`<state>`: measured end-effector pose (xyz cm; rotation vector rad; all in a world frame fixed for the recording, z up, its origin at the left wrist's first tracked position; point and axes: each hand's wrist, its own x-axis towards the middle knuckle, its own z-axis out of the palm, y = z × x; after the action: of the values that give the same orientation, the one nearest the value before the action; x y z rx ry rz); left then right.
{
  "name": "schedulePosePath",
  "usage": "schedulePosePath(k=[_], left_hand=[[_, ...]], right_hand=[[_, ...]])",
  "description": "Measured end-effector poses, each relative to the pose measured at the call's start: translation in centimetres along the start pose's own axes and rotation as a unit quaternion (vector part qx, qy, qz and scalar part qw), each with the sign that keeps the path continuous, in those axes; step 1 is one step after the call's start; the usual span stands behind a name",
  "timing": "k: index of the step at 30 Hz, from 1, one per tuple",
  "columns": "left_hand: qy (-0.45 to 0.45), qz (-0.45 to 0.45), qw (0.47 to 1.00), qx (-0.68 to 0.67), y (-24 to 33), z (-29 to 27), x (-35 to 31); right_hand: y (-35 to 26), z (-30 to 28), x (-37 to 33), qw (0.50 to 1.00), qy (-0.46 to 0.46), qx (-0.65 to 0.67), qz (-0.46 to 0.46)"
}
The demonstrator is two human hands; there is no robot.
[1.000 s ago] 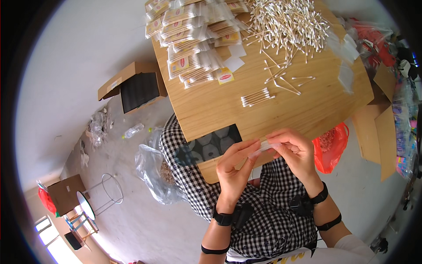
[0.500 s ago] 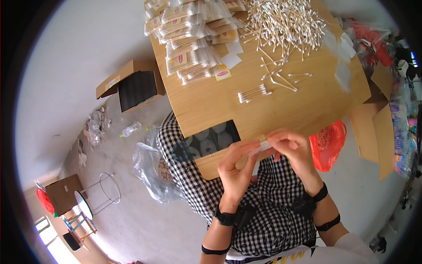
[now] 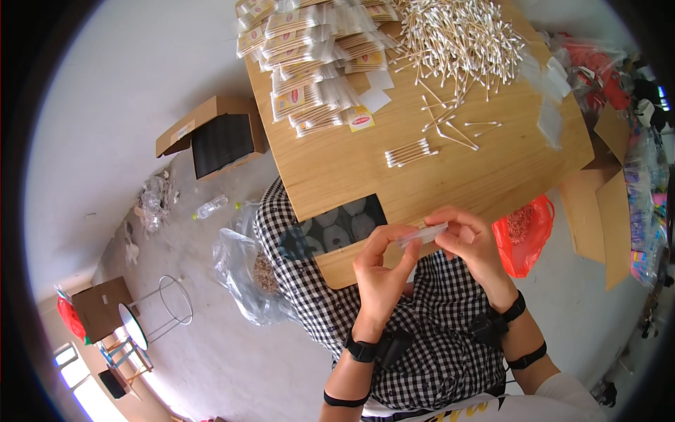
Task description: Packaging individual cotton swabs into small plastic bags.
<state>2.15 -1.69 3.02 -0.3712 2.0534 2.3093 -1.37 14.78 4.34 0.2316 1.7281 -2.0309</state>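
Just above the table's near edge, my left hand [image 3: 380, 273] and my right hand [image 3: 472, 245] pinch the two ends of a small clear plastic bag [image 3: 425, 235]. Its contents are hard to make out. Ahead of my hands, a neat row of cotton swabs [image 3: 408, 152] lies on the wooden table [image 3: 485, 176]. Beyond it are several loose swabs [image 3: 450, 126] and a big heap of cotton swabs [image 3: 460, 42]. At the far left, many filled bags of swabs [image 3: 302, 67] are stacked, with a yellow-and-white card [image 3: 361, 118] beside them.
White cards [image 3: 378, 93] lie by the stacked bags, and flat clear bags [image 3: 550, 123] at the table's right edge. A dark patterned panel [image 3: 344, 225] is at the near left corner. A red plastic bag [image 3: 524, 235] and open carton [image 3: 598, 211] stand right; another carton [image 3: 221, 137] stands left.
The small plastic bag has turned and now shows more of its length between my hands. My fingers have shifted slightly along it; the things on the table keep their places.
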Motion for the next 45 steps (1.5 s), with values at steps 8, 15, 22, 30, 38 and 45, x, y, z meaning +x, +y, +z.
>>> schedulePosePath(k=[8, 15, 22, 30, 38, 45], left_hand=[[-0.028, -0.005, 0.999, -0.037, -0.2, 0.0, 0.4], [0.002, 0.035, 0.999, 0.041, -0.1, 1.0, -0.2], [0.003, 0.057, 0.998, 0.034, -0.9, 0.5, -0.2], [-0.016, 0.041, 0.998, -0.046, -1.2, -0.7, -0.1], [0.031, 0.237, 0.955, 0.175, 1.3, 0.0, -0.5], [0.058, 0.305, 0.925, 0.219, 0.0, 0.2, -0.6]], right_hand=[[0.1, 0.9, 0.2, 0.998, -0.025, 0.027, -0.05], [0.3, 0.4, -0.2, 0.998, -0.023, 0.031, -0.039], [0.3, 0.8, -0.2, 0.998, -0.004, -0.003, -0.055], [0.7, 1.1, 0.2, 0.997, 0.014, -0.006, -0.074], [0.7, 1.4, -1.2, 0.978, 0.038, -0.051, -0.198], [1.6, 0.7, -1.4, 0.978, 0.041, -0.067, -0.195]])
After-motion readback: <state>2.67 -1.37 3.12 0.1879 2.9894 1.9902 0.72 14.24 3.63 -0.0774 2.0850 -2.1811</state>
